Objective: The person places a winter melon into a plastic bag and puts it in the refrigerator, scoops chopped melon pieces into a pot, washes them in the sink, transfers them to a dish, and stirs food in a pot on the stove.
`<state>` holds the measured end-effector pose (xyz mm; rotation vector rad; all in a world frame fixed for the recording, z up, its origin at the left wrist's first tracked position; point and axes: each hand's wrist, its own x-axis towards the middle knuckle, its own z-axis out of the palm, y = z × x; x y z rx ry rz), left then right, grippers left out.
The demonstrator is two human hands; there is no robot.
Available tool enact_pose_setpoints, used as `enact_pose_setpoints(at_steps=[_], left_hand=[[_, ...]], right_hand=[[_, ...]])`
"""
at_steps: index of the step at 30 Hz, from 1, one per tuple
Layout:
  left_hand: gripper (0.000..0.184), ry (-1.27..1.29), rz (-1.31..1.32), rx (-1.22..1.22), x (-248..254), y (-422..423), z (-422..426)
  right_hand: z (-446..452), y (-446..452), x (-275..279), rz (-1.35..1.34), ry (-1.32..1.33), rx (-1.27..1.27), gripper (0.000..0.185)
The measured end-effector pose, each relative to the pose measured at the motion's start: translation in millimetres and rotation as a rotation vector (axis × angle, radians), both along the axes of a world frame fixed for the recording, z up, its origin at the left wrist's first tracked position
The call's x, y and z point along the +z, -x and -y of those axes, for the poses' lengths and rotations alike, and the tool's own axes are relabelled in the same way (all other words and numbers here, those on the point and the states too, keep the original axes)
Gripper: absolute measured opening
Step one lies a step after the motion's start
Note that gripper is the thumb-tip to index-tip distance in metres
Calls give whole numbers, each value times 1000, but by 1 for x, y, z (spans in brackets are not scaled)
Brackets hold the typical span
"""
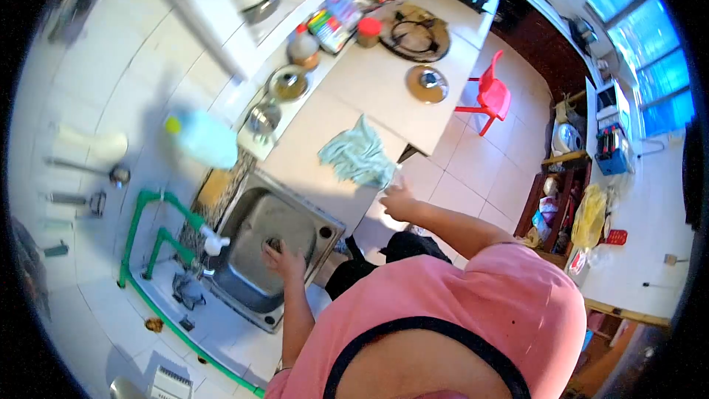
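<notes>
My left hand [285, 261] is over the steel sink [255, 251], its fingers curled at a small dark thing near the basin's middle that I cannot make out. My right hand [399, 202] is at the counter's front edge, beside the lower right corner of a crumpled light-blue cloth [357, 154]. Its fingers are bent and blurred, and whether they grip the cloth's corner is unclear. The cloth lies on the pale counter [306, 122] to the right of the sink.
Green pipes with a white tap [214, 242] stand left of the sink. A glass lid [427, 84], a gas burner [415, 32] and a red-lidded jar [368, 32] are farther back. A red chair [491, 94] stands on the floor.
</notes>
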<state>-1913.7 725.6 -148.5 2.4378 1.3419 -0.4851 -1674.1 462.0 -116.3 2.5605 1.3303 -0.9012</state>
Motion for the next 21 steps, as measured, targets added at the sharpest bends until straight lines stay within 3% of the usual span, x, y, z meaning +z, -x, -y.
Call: enact_pose_setpoints(at_steps=[2,4,5,7,8,10,12,17,19,21], left_hand=[[65,-17,12,-122,31,-74,32],[67,-27,293,-364,26,-135,75],[67,-25,303,-372,13,-164,98],[69,192,622,-414,-25,-220,136],[69,194,619,-428,-37,-244,156],[75,269,58,-311,-49,-275,190],[80,36,-171,-427,-46,-283,211],[66,68,-75,-300,-61,-290,201],[52,-25,235,100,-58,-300,217],[45,-96,381,56,-13,-324,276]], right_hand=[[83,-18,-4,55,-152,-311,26],[156,-33,17,-49,-154,-435,27],[196,-37,8,-56,-214,-499,28],[274,-37,-4,-60,-288,-576,28],[310,-33,6,13,-318,-608,27],[377,-15,15,72,-353,-715,27],[431,-5,35,38,-326,-915,28],[550,-8,23,12,-338,-1188,28],[583,-28,3,68,-368,-1218,30],[601,-71,-3,81,-434,-1234,30]])
